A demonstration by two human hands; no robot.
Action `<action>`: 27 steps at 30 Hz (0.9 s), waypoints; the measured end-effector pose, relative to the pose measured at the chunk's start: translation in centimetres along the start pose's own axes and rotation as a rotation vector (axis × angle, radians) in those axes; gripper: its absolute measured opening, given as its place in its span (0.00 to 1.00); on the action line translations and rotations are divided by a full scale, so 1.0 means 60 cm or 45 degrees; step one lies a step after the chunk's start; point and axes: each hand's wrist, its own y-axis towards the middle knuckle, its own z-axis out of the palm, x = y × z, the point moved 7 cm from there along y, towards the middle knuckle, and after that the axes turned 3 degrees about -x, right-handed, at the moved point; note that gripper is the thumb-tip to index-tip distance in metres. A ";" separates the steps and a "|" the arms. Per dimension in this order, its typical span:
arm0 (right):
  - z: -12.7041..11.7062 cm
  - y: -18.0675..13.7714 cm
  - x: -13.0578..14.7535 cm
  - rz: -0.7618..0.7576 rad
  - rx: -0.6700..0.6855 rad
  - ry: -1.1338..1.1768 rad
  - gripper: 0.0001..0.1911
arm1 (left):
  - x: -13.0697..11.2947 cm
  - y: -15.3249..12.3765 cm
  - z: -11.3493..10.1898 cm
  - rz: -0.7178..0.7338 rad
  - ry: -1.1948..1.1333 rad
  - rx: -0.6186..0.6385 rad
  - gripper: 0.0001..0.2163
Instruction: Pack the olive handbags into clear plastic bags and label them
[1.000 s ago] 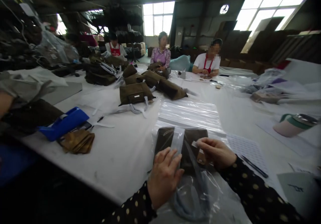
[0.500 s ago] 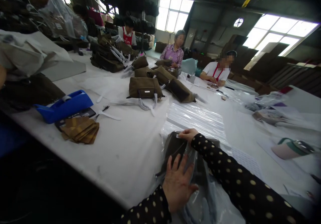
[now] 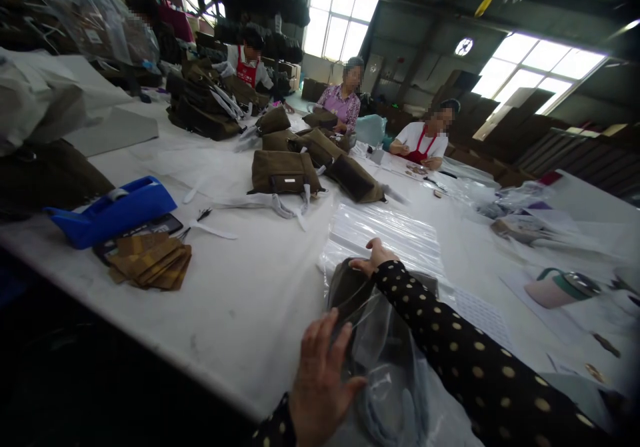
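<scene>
A dark brown fabric bag (image 3: 345,290) lies at the table's near edge inside a clear plastic bag (image 3: 373,337). Its pale, wrapped strap (image 3: 407,413) shows through the plastic toward me. My left hand (image 3: 323,373) is open with fingers spread, beside and partly over the plastic's left side. At the far edge of the package, my right hand (image 3: 377,259) touches the top with fingertips, a forefinger lifted apart from the others. Nothing shows between its fingers. Just beyond lies a stack of flat clear plastic bags (image 3: 385,233).
Finished brown bags (image 3: 283,170) lie farther across the white table (image 3: 240,300). To the left are a blue tape dispenser (image 3: 115,210) and brown paper tags (image 3: 155,263). A pink and green cup (image 3: 563,288) stands right. Several co-workers (image 3: 423,143) are across the table.
My left hand has slid left and toward me off the middle of the package. My right hand's forefinger has lifted, and the small white piece at its fingertips no longer shows.
</scene>
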 end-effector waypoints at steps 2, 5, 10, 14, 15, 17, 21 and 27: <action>-0.012 -0.047 0.052 -0.455 -0.026 0.064 0.30 | 0.068 -0.050 -0.026 -0.293 -0.032 -0.079 0.32; 0.030 -0.178 0.142 -1.400 0.216 0.168 0.40 | 0.148 -0.121 -0.026 -0.720 -0.209 0.066 0.34; 0.182 -0.294 0.189 -1.935 0.801 -0.071 0.41 | 0.143 -0.128 -0.020 -0.862 -0.540 0.278 0.16; 0.226 -0.287 0.182 -1.799 1.189 -0.339 0.13 | 0.121 -0.096 -0.038 -0.842 -0.811 0.242 0.14; 0.213 -0.277 0.185 -1.720 1.197 -0.286 0.10 | 0.123 -0.089 -0.047 -0.854 -0.906 0.189 0.15; 0.147 -0.241 0.204 -1.536 1.057 0.147 0.12 | 0.135 -0.075 -0.073 -0.872 -1.143 -0.029 0.17; -0.065 -0.123 0.185 -1.123 0.560 1.058 0.16 | 0.154 -0.025 -0.123 -0.682 -1.704 -0.416 0.23; -0.296 -0.039 -0.063 -0.386 -0.586 1.682 0.22 | 0.103 0.106 -0.135 -0.334 -1.991 -0.106 0.33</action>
